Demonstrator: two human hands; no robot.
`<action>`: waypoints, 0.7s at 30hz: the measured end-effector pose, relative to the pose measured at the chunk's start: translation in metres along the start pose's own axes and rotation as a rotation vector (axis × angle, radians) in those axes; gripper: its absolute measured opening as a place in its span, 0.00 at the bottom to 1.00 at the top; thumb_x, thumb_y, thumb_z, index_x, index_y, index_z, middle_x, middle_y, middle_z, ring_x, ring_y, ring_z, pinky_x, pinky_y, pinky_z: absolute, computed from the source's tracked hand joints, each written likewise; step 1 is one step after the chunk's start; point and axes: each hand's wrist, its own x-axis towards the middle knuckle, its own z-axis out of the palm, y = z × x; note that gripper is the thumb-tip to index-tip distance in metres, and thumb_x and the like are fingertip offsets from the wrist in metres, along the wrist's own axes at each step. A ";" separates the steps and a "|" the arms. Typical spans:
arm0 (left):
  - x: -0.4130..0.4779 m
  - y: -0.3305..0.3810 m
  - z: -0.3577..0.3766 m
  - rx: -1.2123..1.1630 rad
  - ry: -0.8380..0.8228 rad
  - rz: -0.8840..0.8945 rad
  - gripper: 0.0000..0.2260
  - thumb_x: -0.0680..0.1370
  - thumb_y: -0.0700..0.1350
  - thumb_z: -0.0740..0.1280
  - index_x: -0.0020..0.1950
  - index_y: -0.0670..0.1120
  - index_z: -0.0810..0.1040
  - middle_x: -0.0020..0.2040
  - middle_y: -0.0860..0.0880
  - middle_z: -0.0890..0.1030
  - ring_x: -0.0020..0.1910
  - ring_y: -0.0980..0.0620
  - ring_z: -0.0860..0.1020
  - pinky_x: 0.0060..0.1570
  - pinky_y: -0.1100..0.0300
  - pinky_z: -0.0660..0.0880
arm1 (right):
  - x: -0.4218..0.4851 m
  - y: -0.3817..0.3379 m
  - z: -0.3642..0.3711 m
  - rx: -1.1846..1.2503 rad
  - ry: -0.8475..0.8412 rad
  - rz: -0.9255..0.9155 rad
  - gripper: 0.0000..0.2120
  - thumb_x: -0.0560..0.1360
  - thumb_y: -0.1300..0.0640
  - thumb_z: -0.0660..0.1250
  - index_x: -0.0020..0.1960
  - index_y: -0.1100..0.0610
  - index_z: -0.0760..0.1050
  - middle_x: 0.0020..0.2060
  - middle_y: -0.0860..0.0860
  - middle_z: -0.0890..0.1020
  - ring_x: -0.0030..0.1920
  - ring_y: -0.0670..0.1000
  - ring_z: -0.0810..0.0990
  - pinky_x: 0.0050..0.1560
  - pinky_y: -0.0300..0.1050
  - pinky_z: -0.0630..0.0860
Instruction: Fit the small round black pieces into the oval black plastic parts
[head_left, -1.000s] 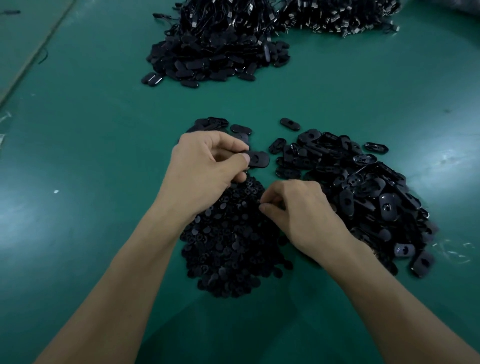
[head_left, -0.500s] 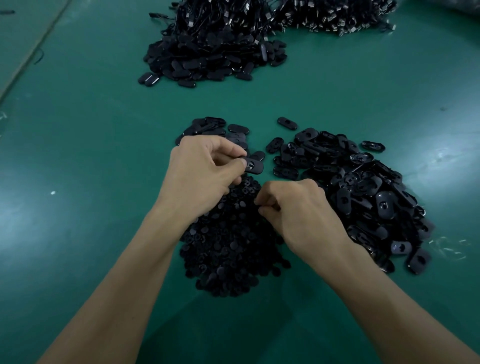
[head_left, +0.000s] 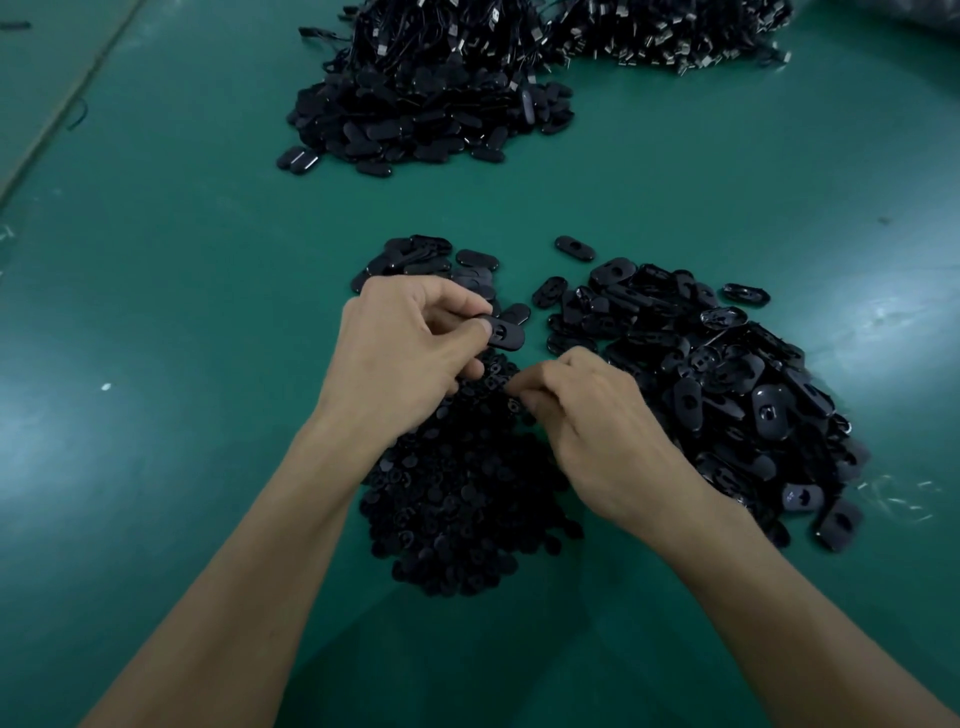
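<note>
My left hand (head_left: 405, 353) pinches the oval part (head_left: 505, 333), long axis pointing right; just below, my right hand (head_left: 597, 421) apparently pinches a round piece (head_left: 514, 404).

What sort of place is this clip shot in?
Probably a small-parts assembly bench in a factory or workshop: a green work mat carries bulk heaps of identical oval black parts and small round pieces, with a far heap of corded pieces behind.
</note>
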 end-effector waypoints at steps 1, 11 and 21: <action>0.000 0.000 0.000 0.005 -0.004 0.001 0.05 0.76 0.42 0.73 0.45 0.53 0.84 0.34 0.54 0.85 0.33 0.55 0.85 0.31 0.64 0.78 | 0.000 0.001 -0.002 0.030 0.013 0.014 0.11 0.84 0.57 0.60 0.60 0.52 0.80 0.49 0.47 0.74 0.50 0.45 0.73 0.49 0.31 0.69; 0.002 -0.006 0.002 -0.043 -0.036 -0.021 0.04 0.73 0.44 0.72 0.45 0.53 0.84 0.36 0.52 0.86 0.36 0.49 0.86 0.40 0.52 0.84 | 0.003 0.005 -0.019 0.258 0.212 0.087 0.06 0.82 0.57 0.65 0.52 0.48 0.79 0.34 0.41 0.76 0.34 0.36 0.74 0.34 0.27 0.69; 0.002 -0.005 0.002 -0.057 -0.029 -0.015 0.05 0.76 0.40 0.74 0.45 0.50 0.84 0.36 0.51 0.86 0.36 0.51 0.86 0.46 0.50 0.84 | -0.001 0.001 -0.014 0.228 0.025 0.109 0.11 0.84 0.60 0.60 0.51 0.52 0.80 0.38 0.40 0.77 0.35 0.29 0.75 0.34 0.23 0.68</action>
